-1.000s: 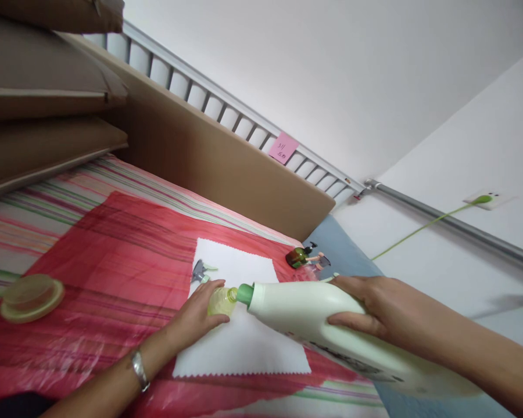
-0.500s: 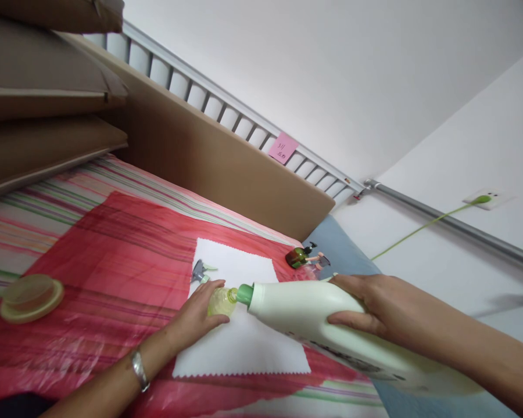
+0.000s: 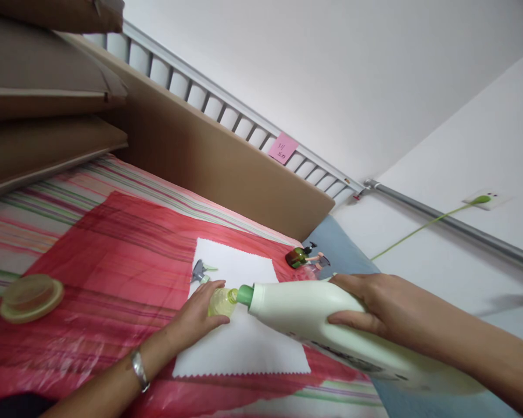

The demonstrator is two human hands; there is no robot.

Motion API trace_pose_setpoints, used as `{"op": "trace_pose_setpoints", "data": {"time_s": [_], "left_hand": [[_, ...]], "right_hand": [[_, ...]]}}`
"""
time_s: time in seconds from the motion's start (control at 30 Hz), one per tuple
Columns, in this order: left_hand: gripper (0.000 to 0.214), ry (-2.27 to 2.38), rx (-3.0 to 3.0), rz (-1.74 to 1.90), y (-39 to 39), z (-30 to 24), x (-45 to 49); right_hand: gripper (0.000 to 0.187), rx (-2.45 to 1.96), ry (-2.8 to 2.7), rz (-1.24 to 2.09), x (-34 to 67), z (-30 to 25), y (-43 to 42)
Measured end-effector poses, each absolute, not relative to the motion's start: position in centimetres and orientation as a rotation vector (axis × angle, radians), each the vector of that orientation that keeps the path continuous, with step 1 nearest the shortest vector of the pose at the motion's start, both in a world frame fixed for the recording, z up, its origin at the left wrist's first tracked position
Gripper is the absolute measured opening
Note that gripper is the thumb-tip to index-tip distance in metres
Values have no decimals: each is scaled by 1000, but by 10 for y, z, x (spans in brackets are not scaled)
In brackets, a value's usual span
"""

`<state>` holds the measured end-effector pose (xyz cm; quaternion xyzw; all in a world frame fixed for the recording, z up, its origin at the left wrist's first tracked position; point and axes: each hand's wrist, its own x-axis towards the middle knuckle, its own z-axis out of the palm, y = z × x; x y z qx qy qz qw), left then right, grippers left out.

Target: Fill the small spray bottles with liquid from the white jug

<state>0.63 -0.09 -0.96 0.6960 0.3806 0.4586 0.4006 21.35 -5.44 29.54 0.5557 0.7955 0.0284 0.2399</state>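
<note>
Silver bracelet (image 3: 139, 370): one, on the left wrist.
Right hand (image 3: 368, 305): one; thumb and fingers clamped on the body of the large bottle.
Large bottle (image 3: 305, 305): one, pale green, tipped over with its neck toward the left hand; dark print along the lower side.
Green spout (image 3: 244, 295): one, on the large bottle, at the small bottle's mouth; touching or inserted, cannot tell.
Left hand (image 3: 203, 307): one; thumb and fingers clamped around the small bottle.
Small bottle (image 3: 221, 305): one, see-through, yellowish, over the white sheet; contact of its base hidden by the hand.
White sheet (image 3: 261, 351): one, zigzag-edged, on the red plastic.
Trigger spray head (image 3: 198, 271): one, grey and green, lying on the white sheet, just beyond the left fingers.
Yellowish disc (image 3: 30, 297): one, round, raised centre, well apart at left.
Red plastic (image 3: 126, 249): one piece, over a striped cloth (image 3: 39, 203).
Far bottles: two, side by side; one amber pump bottle (image 3: 295, 258) with black top, one pinkish spray bottle (image 3: 322, 261).
Brown board (image 3: 218, 168): one, on edge behind the cloth.
Pink note (image 3: 283, 148): one, handwritten, on the white slatted rail (image 3: 239, 122).
Change, last half second: hands and both bottles hold position; small bottle's liquid level too indistinct to compare.
</note>
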Motion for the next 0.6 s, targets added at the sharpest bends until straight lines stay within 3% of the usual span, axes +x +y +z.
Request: {"op": "trace_pose_setpoints", "data": {"time_s": [0.6], "left_hand": [[63, 951, 1763, 1159, -1, -10, 6]], "right_hand": [[38, 1512, 2223, 89, 210, 297, -55]]}}
